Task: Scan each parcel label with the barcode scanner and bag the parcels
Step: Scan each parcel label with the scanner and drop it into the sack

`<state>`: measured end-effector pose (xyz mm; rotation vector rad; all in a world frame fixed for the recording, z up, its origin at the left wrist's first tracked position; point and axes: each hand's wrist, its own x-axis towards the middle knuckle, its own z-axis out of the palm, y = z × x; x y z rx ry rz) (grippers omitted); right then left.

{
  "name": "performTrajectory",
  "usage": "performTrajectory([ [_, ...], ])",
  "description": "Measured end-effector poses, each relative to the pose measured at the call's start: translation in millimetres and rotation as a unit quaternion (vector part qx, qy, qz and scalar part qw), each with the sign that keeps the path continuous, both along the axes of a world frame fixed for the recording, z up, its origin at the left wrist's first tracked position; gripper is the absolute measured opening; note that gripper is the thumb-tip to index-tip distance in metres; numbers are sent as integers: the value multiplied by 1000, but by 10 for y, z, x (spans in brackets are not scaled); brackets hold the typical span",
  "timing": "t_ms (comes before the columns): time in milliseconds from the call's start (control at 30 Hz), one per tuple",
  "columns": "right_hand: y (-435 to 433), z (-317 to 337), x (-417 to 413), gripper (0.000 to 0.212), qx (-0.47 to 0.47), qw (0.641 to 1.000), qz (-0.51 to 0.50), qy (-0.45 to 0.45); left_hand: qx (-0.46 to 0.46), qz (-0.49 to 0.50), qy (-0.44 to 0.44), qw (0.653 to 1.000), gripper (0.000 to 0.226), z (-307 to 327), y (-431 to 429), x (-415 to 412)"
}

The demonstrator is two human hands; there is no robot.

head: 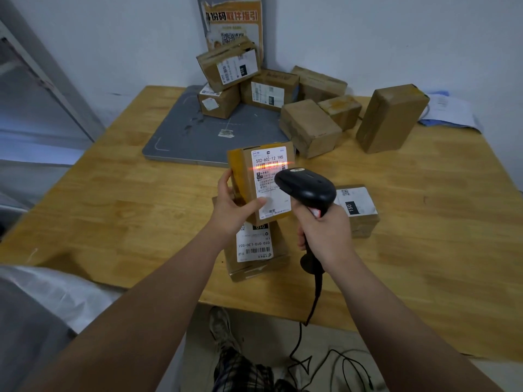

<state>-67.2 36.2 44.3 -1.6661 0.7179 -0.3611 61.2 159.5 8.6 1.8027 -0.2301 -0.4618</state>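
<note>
Above the pale wooden table, the grip of the left hand clasps a small brown cardboard parcel face-up so the black handheld barcode scanner, clenched in the grip of the right hand, lays its red line across the white label.

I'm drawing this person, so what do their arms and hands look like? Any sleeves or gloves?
Both forearms are bare, with no sleeves in view. The left hand and right hand show no gloves, rings or watch.
</note>
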Motion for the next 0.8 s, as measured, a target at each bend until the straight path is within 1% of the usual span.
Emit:
performTrajectory([
  [533, 35, 2, -61, 38, -9, 1000, 0, -9, -13, 8, 8, 1000, 91, 10, 13, -45],
  [633, 38, 12, -78, 39, 1, 1000, 2, -14, -19, 21, 26, 999, 92, -13, 10, -40],
  [733, 52, 32, -88, 37, 24, 999, 6, -23, -54, 42, 71, 995, 93, -23, 32, -48],
  [800, 88, 47, -101, 35, 28, 999, 11, -28, -77, 45, 83, 993, 92, 0, 68, -77],
])
